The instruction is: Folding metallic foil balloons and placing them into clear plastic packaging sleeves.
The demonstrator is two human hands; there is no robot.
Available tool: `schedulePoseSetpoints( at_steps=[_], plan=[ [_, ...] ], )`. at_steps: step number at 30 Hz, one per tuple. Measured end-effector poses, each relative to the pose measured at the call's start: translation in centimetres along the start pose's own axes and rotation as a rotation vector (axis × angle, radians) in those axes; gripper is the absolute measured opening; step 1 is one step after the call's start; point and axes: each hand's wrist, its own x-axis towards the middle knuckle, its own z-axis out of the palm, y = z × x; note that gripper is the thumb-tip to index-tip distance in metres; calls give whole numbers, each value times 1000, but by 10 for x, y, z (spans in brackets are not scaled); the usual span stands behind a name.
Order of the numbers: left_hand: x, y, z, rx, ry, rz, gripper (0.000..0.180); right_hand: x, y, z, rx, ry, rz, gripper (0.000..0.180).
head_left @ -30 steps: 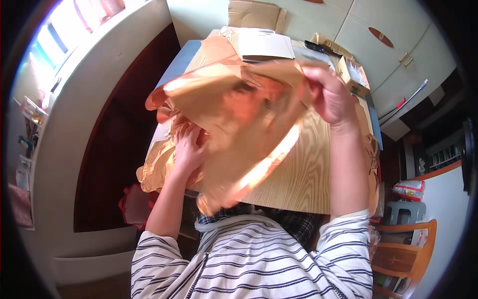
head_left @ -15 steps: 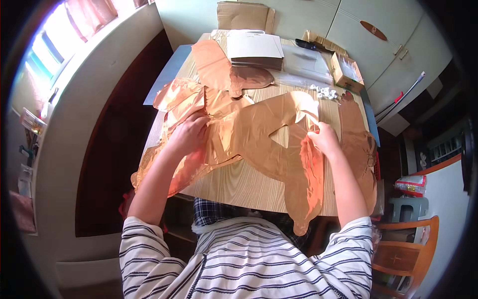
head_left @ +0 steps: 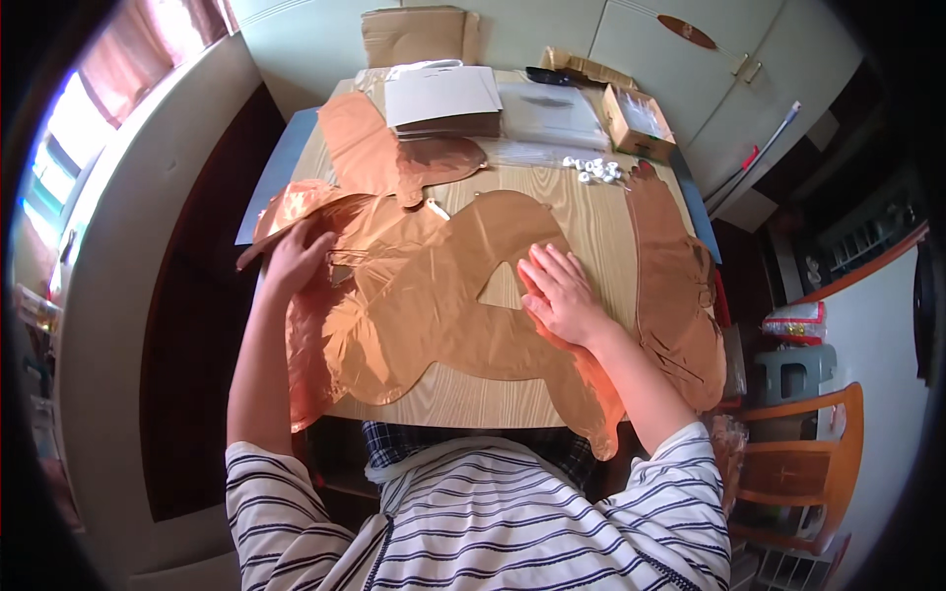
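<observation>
**Under both palms: copper foil balloon, flat on the table**

On the wooden table, directly beneath my fingers, lies the large copper foil balloon, deflated and spread out. My right hand rests on it palm down, fingers straight and released, gripping nothing; the fingertips point away from me, toward a triangular gap in the foil just beyond them. My left hand sits on the foil's left edge, fingers loosely curled over a crumpled fold. Whether they pinch the foil or only press it, I cannot tell.

Long axis of the balloon: roughly left to right across the table, running from under my left fingers, beneath my right palm, then down past my right wrist and over the near table edge. Both hands touch it; the right is over the flatter middle, the left over the bunched part.

Beyond my fingertips, well apart: a second copper balloon, a stack of white cards, a small cardboard box.
</observation>
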Motion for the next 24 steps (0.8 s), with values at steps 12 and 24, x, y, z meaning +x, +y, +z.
schedulePoseSetpoints(
  at_steps=[12,24],
  plan=[
    [38,0,16,311,151,206,44,12,55,-39,236,378,189,32],
    [31,39,59,119,326,326,40,-3,239,-73,-16,293,897,44]
  ],
)
